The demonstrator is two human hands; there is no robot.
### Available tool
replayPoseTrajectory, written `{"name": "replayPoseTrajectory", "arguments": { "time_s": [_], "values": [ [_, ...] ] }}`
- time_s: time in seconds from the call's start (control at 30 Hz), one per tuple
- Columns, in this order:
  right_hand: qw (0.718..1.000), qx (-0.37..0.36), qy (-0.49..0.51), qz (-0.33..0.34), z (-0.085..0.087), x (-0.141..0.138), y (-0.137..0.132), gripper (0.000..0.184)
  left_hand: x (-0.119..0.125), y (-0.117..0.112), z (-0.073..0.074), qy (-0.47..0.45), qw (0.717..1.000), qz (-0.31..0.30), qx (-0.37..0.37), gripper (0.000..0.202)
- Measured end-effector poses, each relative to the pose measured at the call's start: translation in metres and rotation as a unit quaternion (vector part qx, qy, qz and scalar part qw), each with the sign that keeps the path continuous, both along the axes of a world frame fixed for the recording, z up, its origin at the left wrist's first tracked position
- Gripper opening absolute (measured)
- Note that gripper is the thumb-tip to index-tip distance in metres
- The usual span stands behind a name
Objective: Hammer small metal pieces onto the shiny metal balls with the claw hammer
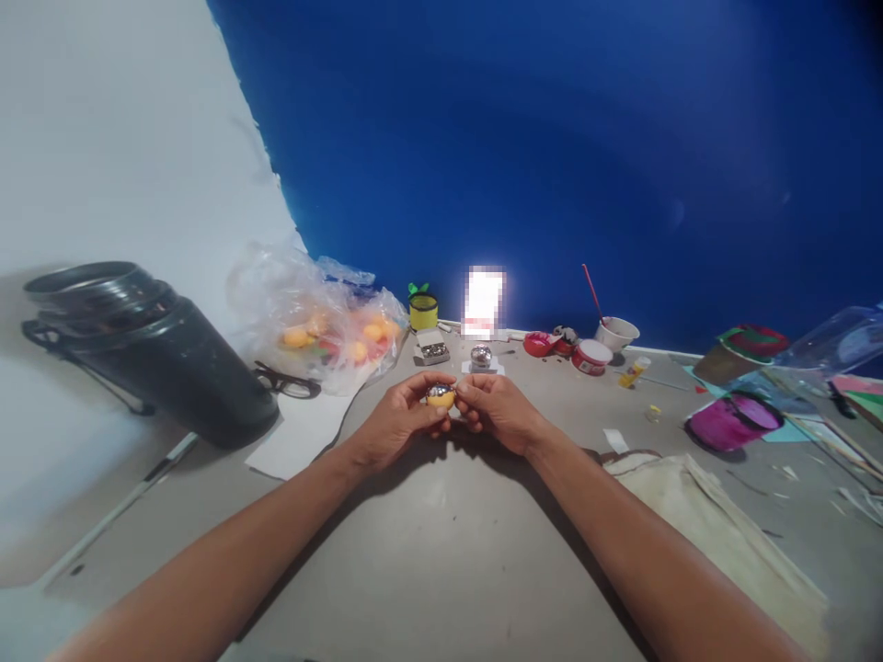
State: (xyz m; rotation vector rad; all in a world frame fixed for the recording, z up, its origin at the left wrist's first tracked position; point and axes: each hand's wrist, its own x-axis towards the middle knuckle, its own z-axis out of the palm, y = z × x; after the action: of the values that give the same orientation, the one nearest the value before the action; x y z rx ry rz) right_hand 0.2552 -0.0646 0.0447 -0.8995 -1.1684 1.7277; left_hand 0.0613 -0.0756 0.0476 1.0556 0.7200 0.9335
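Note:
Between the thumb and fingers of my left hand (pixel 406 414) is a small ball (pixel 440 396), yellow below and shiny silver on top. My right hand (pixel 498 410) is closed in a pinch at the ball's right edge. Whatever its fingertips hold there is too small to make out. Just beyond the hands, a silver ball (pixel 481 355) rests on a small white base. To its left lies an open little box (pixel 431 349) with shiny silver pieces inside.
A large dark flask (pixel 158 349) and eyeglasses (pixel 290 381) are at left, near a plastic bag (pixel 324 322) of orange and yellow balls. Behind stand a yellow-green cup (pixel 423 314) and a bright screen (pixel 484 299). Rightward are a white cup (pixel 618 335), a magenta container (pixel 735 422) and a cream cloth bag (pixel 690 506).

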Motion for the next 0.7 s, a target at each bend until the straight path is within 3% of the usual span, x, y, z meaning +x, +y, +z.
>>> {"name": "replayPoseTrajectory", "arguments": {
  "time_s": [0.37,0.53,0.7],
  "values": [
    [1.000,0.021,-0.020,0.007,-0.002,0.001,0.000,0.049,0.001,-0.002,0.002,0.048,0.998,0.014,0.036,0.045],
    [1.000,0.020,-0.014,0.012,-0.001,0.002,0.000,0.048,0.001,-0.001,0.000,0.003,1.000,0.006,0.023,0.044],
    [0.999,-0.011,0.023,-0.022,0.008,0.006,0.001,0.051,0.001,0.000,0.005,-0.079,0.996,-0.020,-0.042,0.045]
  ]
}}
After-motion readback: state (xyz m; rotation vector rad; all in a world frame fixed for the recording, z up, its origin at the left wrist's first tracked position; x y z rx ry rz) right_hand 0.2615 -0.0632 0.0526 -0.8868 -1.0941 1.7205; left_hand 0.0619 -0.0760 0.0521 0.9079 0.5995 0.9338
